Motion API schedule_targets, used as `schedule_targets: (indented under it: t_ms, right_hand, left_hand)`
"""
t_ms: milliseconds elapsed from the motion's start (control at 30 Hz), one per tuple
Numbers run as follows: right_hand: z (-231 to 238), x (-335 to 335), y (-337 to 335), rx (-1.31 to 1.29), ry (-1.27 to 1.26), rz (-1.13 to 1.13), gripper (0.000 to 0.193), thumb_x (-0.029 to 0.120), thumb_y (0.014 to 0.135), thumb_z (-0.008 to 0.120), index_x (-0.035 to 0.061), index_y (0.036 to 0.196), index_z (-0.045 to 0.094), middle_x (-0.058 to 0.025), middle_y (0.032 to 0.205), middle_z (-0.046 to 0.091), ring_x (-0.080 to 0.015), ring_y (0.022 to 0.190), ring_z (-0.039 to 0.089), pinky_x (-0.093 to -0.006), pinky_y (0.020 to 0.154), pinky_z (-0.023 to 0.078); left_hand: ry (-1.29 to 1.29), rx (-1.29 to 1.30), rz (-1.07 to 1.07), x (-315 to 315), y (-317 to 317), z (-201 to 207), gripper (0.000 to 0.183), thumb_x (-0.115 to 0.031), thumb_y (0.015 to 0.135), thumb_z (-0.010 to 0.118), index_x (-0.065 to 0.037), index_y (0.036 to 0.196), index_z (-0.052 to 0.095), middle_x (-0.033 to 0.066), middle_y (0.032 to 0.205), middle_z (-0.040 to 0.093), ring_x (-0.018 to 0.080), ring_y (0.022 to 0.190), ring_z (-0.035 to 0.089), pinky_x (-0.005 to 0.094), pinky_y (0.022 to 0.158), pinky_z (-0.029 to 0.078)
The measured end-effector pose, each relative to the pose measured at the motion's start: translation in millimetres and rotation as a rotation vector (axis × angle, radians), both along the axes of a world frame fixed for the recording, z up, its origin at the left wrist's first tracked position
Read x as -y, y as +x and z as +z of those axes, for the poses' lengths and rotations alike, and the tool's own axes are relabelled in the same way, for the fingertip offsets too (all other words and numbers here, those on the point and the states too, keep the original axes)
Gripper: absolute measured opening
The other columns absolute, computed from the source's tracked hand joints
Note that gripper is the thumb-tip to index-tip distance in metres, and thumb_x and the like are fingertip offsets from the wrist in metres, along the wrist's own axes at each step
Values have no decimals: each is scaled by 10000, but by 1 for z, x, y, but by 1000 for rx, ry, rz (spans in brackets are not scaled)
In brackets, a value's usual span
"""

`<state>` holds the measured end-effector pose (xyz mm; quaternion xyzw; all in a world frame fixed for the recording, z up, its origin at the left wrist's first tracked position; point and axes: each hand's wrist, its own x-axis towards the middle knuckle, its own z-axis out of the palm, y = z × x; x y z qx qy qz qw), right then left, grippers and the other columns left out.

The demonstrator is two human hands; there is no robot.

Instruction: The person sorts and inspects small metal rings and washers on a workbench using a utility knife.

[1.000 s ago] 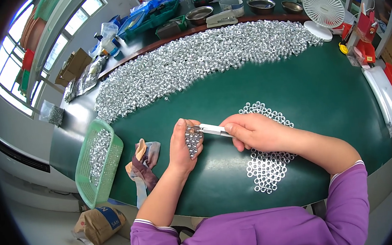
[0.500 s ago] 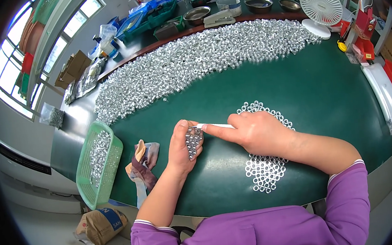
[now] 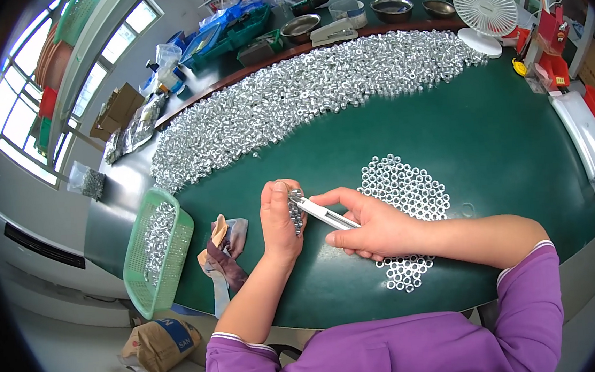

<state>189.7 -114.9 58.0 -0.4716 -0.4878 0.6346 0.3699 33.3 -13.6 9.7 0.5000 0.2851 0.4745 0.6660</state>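
My left hand (image 3: 279,219) is closed round a cluster of small silver metal nuts (image 3: 296,217), stacked in rows along its palm. In my right hand (image 3: 377,225) is a slim white utility knife (image 3: 326,214) with a long slot down its body. Its tip touches the upper nuts in my left hand; whether a blade is out is too small to tell. Under and beyond my right hand, a flat single layer of silver nuts (image 3: 409,184) lies on the green table (image 3: 304,276), partly hidden by my wrist.
A long heap of nuts (image 3: 304,87) spans the table's far side. On the left stand a light green basket (image 3: 185,247) holding metal pieces and a crumpled cloth (image 3: 226,258). A white fan (image 3: 485,7), metal bowls (image 3: 392,9) and plastic bags (image 3: 583,135) line the back and right.
My right hand has turned and drawn back toward me, so the white knife now slants with its slotted face showing. My left hand has rotated, turning the nuts more edge-on.
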Motion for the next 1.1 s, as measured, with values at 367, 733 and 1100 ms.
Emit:
schedule_targets:
  t_ms: [367,733,1100]
  right_hand:
    - [-5,-4,7,-630,-262,66,474,139,886,440,32,1325,295,-52,748,523,-63,544,431,-203,421,334]
    - [14,-17,30,-149,-281,219,402,200,956,332,80,1338,377,-71,716,589,-61,457,436,-211,376,349]
    - [-2,-19,36,919,780,-148,287,129,813,541,102,1097,570,-89,856,604,-269,769,606,-378,661,489]
  left_hand:
    - [64,-73,-36,-3,0,-5,322,-395,930,489,-108,786,502,-26,693,482,36,484,402,188,385,305]
    - [-322,54,-207,0,-6,1,358,-427,934,443,-111,767,452,79,778,519,101,446,416,189,266,261]
    - [-565,154,-333,-10,-13,2,408,-461,928,436,-110,722,453,89,764,513,135,480,416,182,259,263]
